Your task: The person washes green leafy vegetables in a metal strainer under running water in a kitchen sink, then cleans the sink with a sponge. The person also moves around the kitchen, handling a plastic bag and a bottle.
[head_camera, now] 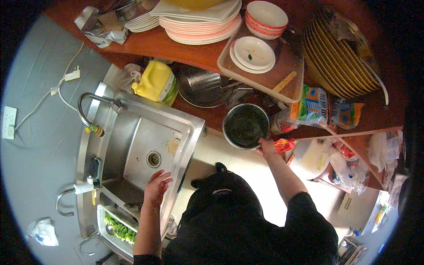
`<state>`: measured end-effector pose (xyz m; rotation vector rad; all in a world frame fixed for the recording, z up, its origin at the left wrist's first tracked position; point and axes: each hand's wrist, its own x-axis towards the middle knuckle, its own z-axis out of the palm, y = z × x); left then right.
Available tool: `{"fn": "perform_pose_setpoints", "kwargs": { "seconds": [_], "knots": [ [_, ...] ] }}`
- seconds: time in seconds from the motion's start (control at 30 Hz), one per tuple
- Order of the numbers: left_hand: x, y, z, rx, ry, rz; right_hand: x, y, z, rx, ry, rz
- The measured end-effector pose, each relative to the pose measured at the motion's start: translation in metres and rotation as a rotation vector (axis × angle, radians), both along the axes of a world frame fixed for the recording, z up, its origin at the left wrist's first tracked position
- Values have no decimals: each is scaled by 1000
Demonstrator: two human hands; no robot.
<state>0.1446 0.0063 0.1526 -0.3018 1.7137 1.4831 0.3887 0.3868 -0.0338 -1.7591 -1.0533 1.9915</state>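
My right hand (266, 148) grips the rim of a round, dark-looking metal pot (245, 125), held beside the lower shelf of a wooden rack. Its inside is dim, so I cannot tell what it holds. Over the stainless steel sink (142, 132) hangs my left hand (157, 188), fingers apart and nothing in them. Below that hand's fingertips lies the sink drain (153, 159). A pale round patch (174, 146) sits on the basin floor near the drain. The curved faucet (86, 111) reaches over the basin from the wall side.
Stacked plates (202, 28), red-rimmed bowls (266, 20) and a plastic tray (221, 64) with small dishes fill the upper shelf. A yellow jug (155, 81) stands beyond the sink. Leafy greens (121, 228) lie in a white basket (103, 220) at lower left. Bagged goods (313, 104) sit right of the pot.
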Motion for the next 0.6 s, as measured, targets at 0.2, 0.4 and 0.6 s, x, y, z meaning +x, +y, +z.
{"fn": "perform_pose_setpoints", "kwargs": {
  "seconds": [0.2,0.4,0.6],
  "knots": [
    [-1,-38,8,19,-104,238,-19,14,-49,-209,147,-290],
    [9,-175,-68,2,136,202,-22,28,-131,-206,182,-237],
    [40,-203,-46,-445,267,438,-13,32,-136,-200,405,-457]
  ]
}}
